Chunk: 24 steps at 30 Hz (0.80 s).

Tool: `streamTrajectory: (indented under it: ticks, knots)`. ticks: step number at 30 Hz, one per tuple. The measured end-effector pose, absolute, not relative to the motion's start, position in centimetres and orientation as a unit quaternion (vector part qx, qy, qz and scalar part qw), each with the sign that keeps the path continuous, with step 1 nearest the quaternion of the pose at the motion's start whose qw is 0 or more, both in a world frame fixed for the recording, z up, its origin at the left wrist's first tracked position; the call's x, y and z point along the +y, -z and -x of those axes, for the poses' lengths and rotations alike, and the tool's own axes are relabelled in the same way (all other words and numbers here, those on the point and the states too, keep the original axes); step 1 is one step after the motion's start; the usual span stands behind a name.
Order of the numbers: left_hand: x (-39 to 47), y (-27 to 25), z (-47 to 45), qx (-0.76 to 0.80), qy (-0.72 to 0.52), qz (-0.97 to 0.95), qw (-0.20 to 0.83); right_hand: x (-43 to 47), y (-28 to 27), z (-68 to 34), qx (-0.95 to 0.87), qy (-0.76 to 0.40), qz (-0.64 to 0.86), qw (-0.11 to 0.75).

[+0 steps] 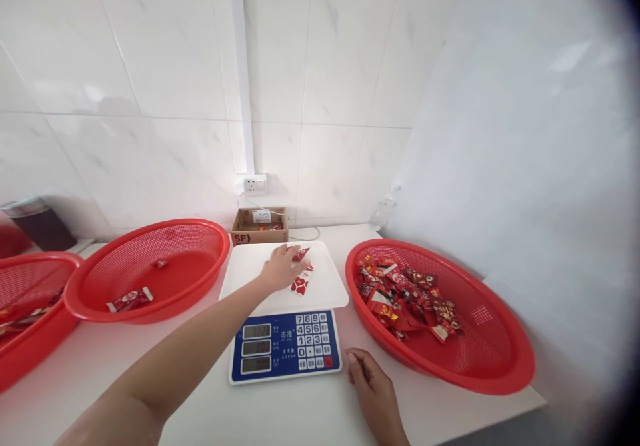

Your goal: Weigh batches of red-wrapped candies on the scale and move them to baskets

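My left hand (283, 270) reaches over the white weighing pan (240, 276) of a digital scale. Its thumb and fingers close on a small red packet (301, 254). Just below the fingers, a red-and-white packet (300, 284) lies on the pan. The scale's blue keypad panel (287, 341) faces me, with three grey displays on its left. My right hand (374, 387) rests on the table beside the panel's lower right corner, its fingers curled in with nothing visible in them.
On the right, a red basket (493, 359) holds several red snack packets (400, 293). Another red basket (185, 299) on the left contains a couple of packets, with a further basket (30, 359) at the left edge. An open cardboard box (260, 235) stands behind the scale, near a wall socket (255, 185).
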<state>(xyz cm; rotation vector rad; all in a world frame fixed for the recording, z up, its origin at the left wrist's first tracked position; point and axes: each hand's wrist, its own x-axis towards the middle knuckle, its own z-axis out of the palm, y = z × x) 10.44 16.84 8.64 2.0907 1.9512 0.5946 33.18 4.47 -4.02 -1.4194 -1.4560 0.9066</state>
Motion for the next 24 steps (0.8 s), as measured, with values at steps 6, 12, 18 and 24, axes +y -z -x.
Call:
streamTrajectory:
  ticks: [6, 12, 18, 24]
  knots:
    - [17.4, -7.6, -13.4, 0.662, -0.120, -0.737, 0.070, 4.4, 3.9, -33.2, -0.593, -0.368, 0.571, 0.433]
    - [18.0, -7.8, -12.6, 0.669, -0.116, -0.734, 0.010, 4.4, 3.9, -33.1, -0.603, -0.368, 0.566, 0.425]
    - [18.8, -8.0, -11.8, 0.669, -0.111, -0.735, 0.007, 4.5, 3.7, -33.0, -0.603, -0.365, 0.567, 0.426]
    - [19.3, -8.4, -10.1, 0.659, -0.141, -0.738, 0.030, 4.4, 3.9, -33.1, -0.602, -0.366, 0.570, 0.423]
